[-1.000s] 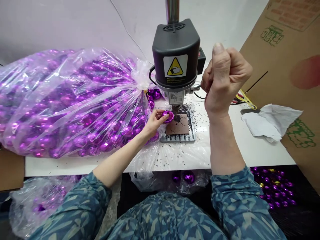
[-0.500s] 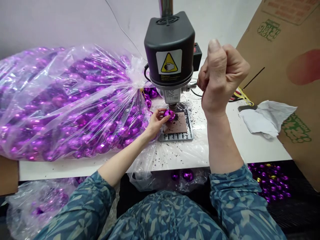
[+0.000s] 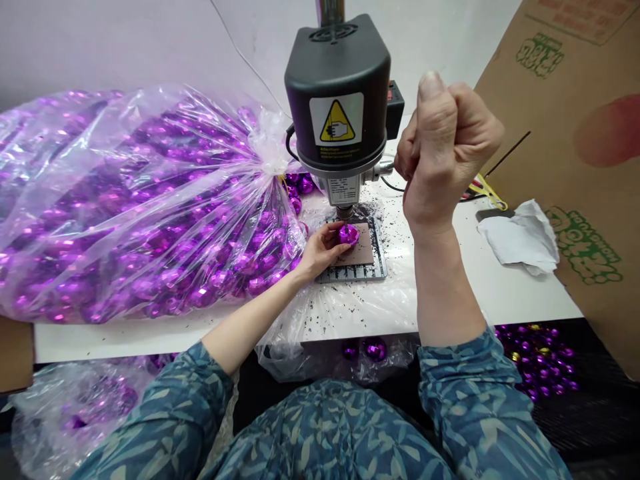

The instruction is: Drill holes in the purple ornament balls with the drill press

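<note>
My left hand (image 3: 326, 248) pinches a shiny purple faceted ball (image 3: 349, 234) between thumb and fingers. The ball is right below the chuck (image 3: 345, 213) of a small black drill press (image 3: 336, 93), and the thin bit meets its top. Under the ball lies a brown square board (image 3: 364, 245) on the slotted metal base (image 3: 383, 267). My right hand (image 3: 445, 147) is raised and closed in a fist at the press's feed handle, whose metal hub (image 3: 383, 171) shows beside it. The fingers hide most of the handle.
A big clear bag (image 3: 150, 220) of purple balls fills the left of the white table (image 3: 520, 293). Dark shavings lie around the base. Crumpled white paper (image 3: 523, 237) and a cardboard box (image 3: 575, 167) are at right. More purple balls (image 3: 545, 363) sit below the table edge.
My left hand has moved the ball slightly right, from beside the chuck to directly under it, at the bit. My right hand has barely moved and stays closed at the handle.
</note>
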### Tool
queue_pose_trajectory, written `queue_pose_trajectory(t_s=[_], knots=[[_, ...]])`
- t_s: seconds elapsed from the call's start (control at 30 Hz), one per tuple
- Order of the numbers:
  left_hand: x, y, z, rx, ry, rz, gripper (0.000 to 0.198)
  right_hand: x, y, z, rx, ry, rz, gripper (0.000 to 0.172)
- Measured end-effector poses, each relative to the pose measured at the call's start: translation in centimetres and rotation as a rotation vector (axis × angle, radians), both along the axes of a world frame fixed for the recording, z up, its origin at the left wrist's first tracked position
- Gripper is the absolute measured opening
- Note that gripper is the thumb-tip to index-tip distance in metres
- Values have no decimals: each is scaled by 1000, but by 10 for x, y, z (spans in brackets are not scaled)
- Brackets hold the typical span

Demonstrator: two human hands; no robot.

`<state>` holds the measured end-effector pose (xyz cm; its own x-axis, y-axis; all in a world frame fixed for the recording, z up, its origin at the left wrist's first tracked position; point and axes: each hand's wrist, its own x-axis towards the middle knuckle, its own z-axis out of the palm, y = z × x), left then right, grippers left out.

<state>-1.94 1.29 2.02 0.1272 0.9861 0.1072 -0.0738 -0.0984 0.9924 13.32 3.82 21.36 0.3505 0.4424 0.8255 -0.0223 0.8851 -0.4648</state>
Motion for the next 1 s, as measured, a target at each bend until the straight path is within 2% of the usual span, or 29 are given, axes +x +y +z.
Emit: queue_pose_trajectory(t_s=[0.2, 0.4, 0.5, 0.67, 0.8, 1.0], knots=[[5, -7, -2, 34, 45, 31, 58, 2, -1, 1, -58, -30, -36, 71], [4, -8, -1, 60, 97, 25, 57, 3, 7, -13, -120, -55, -142, 71], [3, -7, -3, 84, 93, 21, 58, 2, 2, -23, -84, -10, -149, 71], [4, -6, -8, 101, 89, 25, 56, 3, -10, -35, -20, 57, -59, 70], [4, -6, -9, 100, 68, 21, 57, 4, -7, -43, 78, 61, -20, 67], [5, -7, -7, 91, 63, 26, 59, 8, -3, -60, 109, 10, -61, 66]])
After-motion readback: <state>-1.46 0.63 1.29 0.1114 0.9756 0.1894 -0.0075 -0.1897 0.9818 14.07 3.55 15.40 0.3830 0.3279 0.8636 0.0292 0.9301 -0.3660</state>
